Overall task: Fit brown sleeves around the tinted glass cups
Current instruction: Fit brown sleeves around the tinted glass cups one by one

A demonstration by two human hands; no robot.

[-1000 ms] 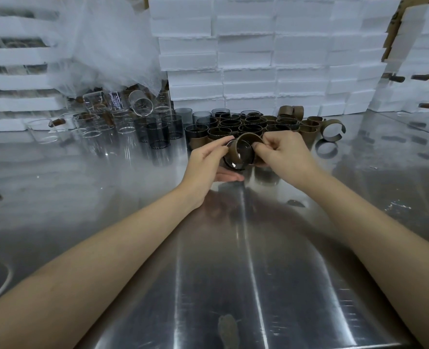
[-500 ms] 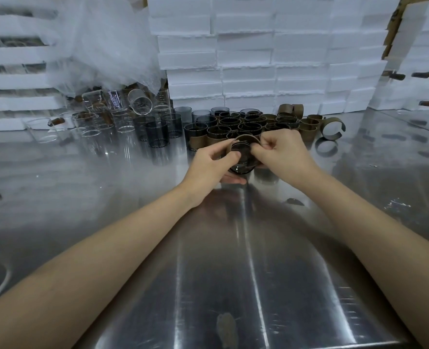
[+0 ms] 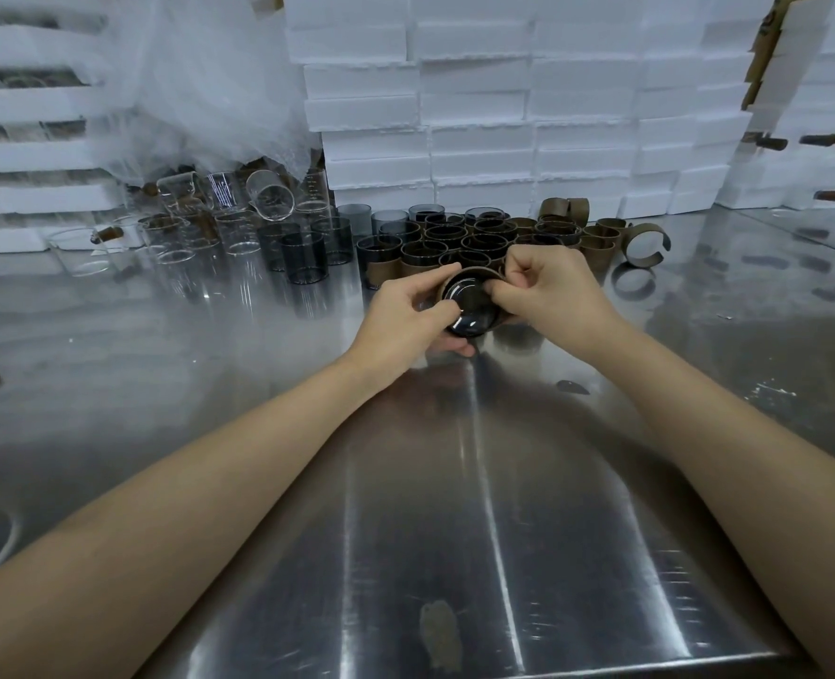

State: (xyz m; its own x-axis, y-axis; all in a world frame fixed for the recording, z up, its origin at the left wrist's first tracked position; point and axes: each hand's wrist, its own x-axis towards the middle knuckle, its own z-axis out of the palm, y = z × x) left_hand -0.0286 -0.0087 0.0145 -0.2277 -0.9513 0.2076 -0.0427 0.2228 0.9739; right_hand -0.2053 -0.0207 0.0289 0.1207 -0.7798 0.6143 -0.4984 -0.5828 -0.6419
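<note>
Just in front of the sleeved cups (image 3: 454, 242), the tinted glass cup (image 3: 469, 311) is tipped sideways above the worktop (image 3: 454, 482), likely so the brown sleeve (image 3: 474, 273) can wrap round it; the left hand (image 3: 405, 316) cradles the glass, the right hand (image 3: 552, 291) pinches the sleeve's edge

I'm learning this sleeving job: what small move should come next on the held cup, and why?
Probably pull the brown sleeve snug round the tinted cup: the left hand grips the tilted cup, the right hand pinches the sleeve, which seems not yet closed.
</note>
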